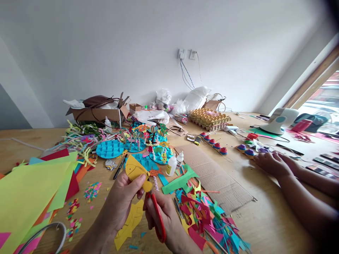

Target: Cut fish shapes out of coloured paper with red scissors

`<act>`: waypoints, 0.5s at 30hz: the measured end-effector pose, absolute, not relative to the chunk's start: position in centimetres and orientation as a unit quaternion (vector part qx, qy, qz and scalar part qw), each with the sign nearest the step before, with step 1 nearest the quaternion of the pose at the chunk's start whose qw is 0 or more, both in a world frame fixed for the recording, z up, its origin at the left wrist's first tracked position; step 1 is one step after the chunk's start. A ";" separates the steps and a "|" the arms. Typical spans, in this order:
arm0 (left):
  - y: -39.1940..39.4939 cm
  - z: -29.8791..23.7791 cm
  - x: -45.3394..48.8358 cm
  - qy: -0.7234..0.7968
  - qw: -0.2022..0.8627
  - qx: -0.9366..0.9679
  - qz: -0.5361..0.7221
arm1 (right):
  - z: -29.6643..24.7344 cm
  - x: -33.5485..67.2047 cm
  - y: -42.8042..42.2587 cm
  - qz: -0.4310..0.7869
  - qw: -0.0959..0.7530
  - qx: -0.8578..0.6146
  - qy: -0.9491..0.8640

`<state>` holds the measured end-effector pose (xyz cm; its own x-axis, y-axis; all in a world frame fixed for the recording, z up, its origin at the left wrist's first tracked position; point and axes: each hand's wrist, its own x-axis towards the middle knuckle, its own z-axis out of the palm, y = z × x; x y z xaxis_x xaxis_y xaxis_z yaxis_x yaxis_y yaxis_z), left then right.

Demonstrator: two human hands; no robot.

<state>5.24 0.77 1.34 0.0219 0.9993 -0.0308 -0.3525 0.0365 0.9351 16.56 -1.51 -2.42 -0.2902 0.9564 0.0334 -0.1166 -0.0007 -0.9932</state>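
Observation:
My left hand [122, 197] pinches a yellow paper fish cutout [134, 171] and holds it up over the wooden table [267, 215]. My right hand [162, 215] is closed round red-handled scissors [156, 215], whose blades meet the lower edge of the cutout. Below my hands lies a larger piece of yellow paper [130, 224] with cut edges. Both hands are close together at the table's near edge.
Coloured paper sheets [31, 192] lie at the left, and a heap of paper scraps [203, 215] at the right. Blue paper craft discs [109, 149], glue bottles [172, 165], a pen [119, 167], cardboard [212, 174], egg trays [208, 118] and boxes sit behind. Another person's hands [272, 163] rest at right.

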 end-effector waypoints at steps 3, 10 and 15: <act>0.7 1.2 5.5 0.404 0.594 0.387 0.579 | -2.8 16.5 -1.5 0.606 0.466 -0.377 -0.523; 0.4 1.3 6.0 0.405 0.593 0.376 0.586 | -3.4 16.6 -1.4 0.594 0.476 -0.361 -0.539; 0.4 1.1 6.0 0.400 0.597 0.376 0.585 | -3.6 16.8 -1.5 0.586 0.484 -0.348 -0.548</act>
<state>6.00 0.42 1.07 -0.0046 0.9993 -0.0375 -0.3981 0.0326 0.9168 16.77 -1.48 -3.58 -0.2885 0.9496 0.1223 -0.1854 0.0699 -0.9802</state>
